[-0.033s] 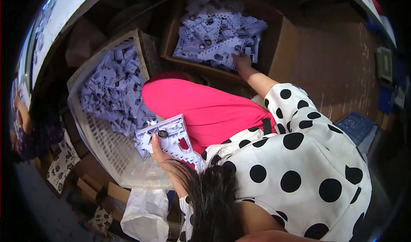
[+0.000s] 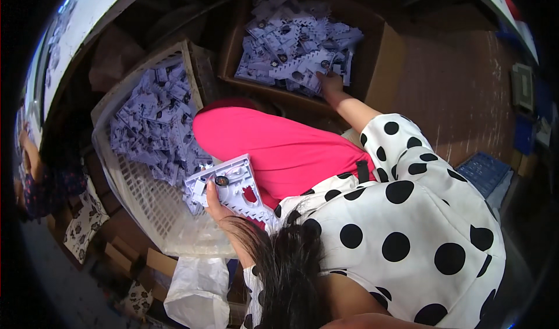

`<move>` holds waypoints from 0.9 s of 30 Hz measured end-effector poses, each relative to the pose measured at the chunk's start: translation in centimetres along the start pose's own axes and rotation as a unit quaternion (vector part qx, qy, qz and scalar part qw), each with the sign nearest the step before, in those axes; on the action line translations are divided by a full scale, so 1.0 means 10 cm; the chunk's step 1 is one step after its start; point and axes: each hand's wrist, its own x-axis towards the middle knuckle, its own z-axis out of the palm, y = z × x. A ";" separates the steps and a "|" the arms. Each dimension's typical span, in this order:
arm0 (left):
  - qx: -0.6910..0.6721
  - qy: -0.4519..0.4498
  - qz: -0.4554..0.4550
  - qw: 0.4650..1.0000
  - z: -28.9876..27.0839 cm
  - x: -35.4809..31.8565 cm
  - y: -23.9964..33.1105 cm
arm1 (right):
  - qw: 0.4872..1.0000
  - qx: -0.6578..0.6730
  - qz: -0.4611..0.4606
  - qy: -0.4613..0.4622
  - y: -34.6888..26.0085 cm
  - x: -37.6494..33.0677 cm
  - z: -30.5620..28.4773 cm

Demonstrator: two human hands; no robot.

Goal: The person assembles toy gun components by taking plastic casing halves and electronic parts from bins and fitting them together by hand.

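Note:
My left hand (image 2: 216, 205) grips a white plastic panel (image 2: 233, 180), thumb on its upper face, above the edge of the crate. This panel has one saw-toothed edge, a large cut-out and a round dark part set in it. Farther off, my right hand (image 2: 331, 85) reaches into a cardboard box (image 2: 391, 58) of similar panels (image 2: 279, 32). Its fingers are closed on the near edge of another toothed white panel (image 2: 308, 66); the fingertips beneath are hidden.
A pale plastic crate (image 2: 189, 227), heaped with white panels (image 2: 154, 119), stands at left beside my pink-clad leg (image 2: 262, 134). Below it hangs a white bag (image 2: 198, 294). A blue tray (image 2: 483, 174) lies at right. Another person's arm (image 2: 32, 157) shows at far left.
The panel in my right hand has shifted slightly within the box. My left hand and its panel stay in place.

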 end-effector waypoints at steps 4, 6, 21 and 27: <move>-0.042 -0.027 -0.021 0.999 0.01 0.02 0.05 | 0.997 -0.019 -0.069 -0.018 -0.37 -0.27 -0.19; -0.013 0.025 -0.050 0.998 0.05 0.12 -0.08 | 0.989 -0.042 -0.141 -0.026 -0.74 -0.40 -0.46; -0.168 -0.219 -0.003 0.961 -0.68 0.05 -0.13 | 0.599 -0.426 -0.524 -0.431 -1.90 -3.30 0.55; -0.223 -0.174 0.039 0.959 -1.35 -0.03 -0.30 | 0.520 -0.475 -0.568 -0.426 -1.38 -3.74 1.11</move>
